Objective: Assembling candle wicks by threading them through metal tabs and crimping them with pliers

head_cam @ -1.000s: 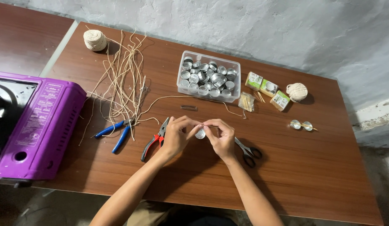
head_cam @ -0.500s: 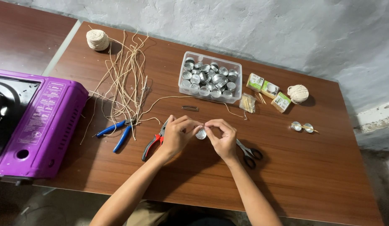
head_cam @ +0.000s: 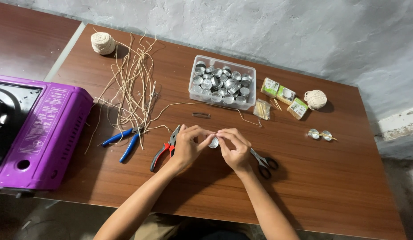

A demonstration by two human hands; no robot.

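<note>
At the far left, a purple portable stove (head_cam: 37,129) sits at the edge of the brown table (head_cam: 339,186), partly overhanging it. Behind it, near the back-left corner, lies a ball of pale twine (head_cam: 102,43), and from there a loose bundle of cut wick strands (head_cam: 133,84) fans down the tabletop. At the lower end of the strands lie blue-handled pliers (head_cam: 124,141), and just to their right red-handled pliers (head_cam: 163,150), partly covered by the person's left hand (head_cam: 188,146). Both hands meet at the table's centre: the left hand and right hand (head_cam: 235,149) each pinch, between thumb and fingertips, a small round metal cup (head_cam: 213,142) held just above the tabletop, the other fingers curled in close. Behind the hands, a small brown stick-like piece (head_cam: 201,115) lies on the table, and farther back stands a clear plastic tub (head_cam: 222,82) filled with similar metal cups. Black-handled scissors (head_cam: 264,163) lie just beside the right wrist. To the right of the tub are a small bag of wooden sticks (head_cam: 262,109), three small green-and-white boxes (head_cam: 284,95) and a second ball of twine (head_cam: 315,99). Nearer the right edge, two metal cups with a stick laid across them (head_cam: 320,134) rest well apart from the hands.
</note>
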